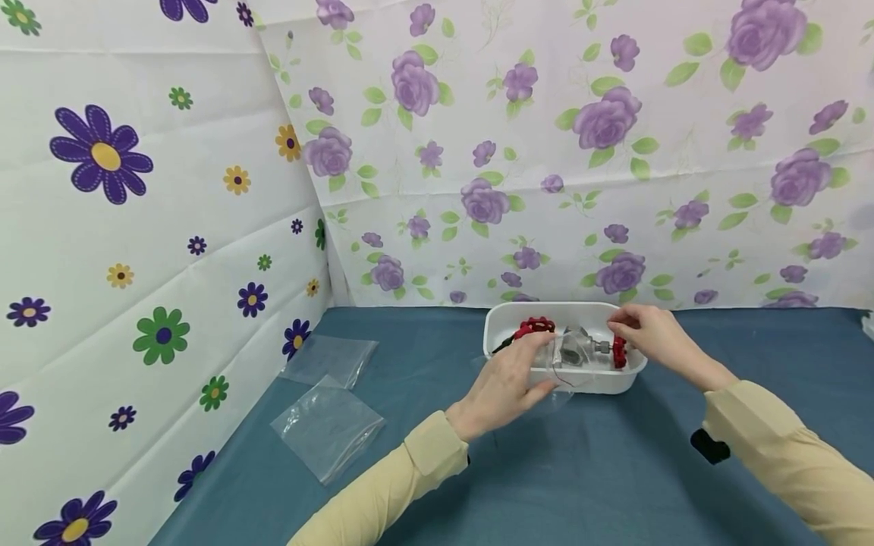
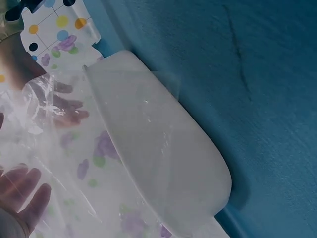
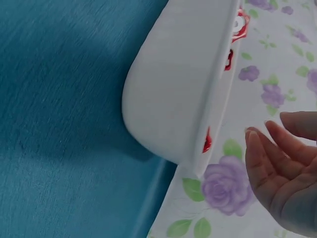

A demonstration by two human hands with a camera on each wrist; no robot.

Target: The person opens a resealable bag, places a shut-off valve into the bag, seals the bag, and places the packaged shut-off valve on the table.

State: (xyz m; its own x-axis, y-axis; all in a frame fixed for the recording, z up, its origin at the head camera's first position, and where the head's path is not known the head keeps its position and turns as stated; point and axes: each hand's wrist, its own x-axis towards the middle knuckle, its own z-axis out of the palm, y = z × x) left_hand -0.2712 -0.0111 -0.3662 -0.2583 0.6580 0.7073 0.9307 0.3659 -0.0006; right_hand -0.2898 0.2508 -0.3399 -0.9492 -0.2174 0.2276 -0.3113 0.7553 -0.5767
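Observation:
My left hand [image 1: 501, 383] holds a clear plastic zip bag [image 1: 567, 371] over the near side of a white tray [image 1: 601, 385]. In the left wrist view the bag's film [image 2: 74, 173] spreads between the left hand [image 2: 22, 193] and the tray's side [image 2: 168, 148]. Behind the film, inside the tray, lies a metal valve [image 1: 576, 345] with a red handwheel [image 1: 619, 352] at its right end. Above that handwheel, at the tray's right end, hovers my right hand [image 1: 652, 337]. Its fingers [image 3: 262, 153] are loosely bent with nothing between them.
Another red handwheel [image 1: 536, 324] and a dark-tipped part [image 1: 504, 345] lie in the tray's left half. To the left, two clear zip bags [image 1: 328, 428] lie flat on the blue tablecloth [image 1: 437, 485]. A flowered cloth [image 1: 444, 250] hangs behind the table.

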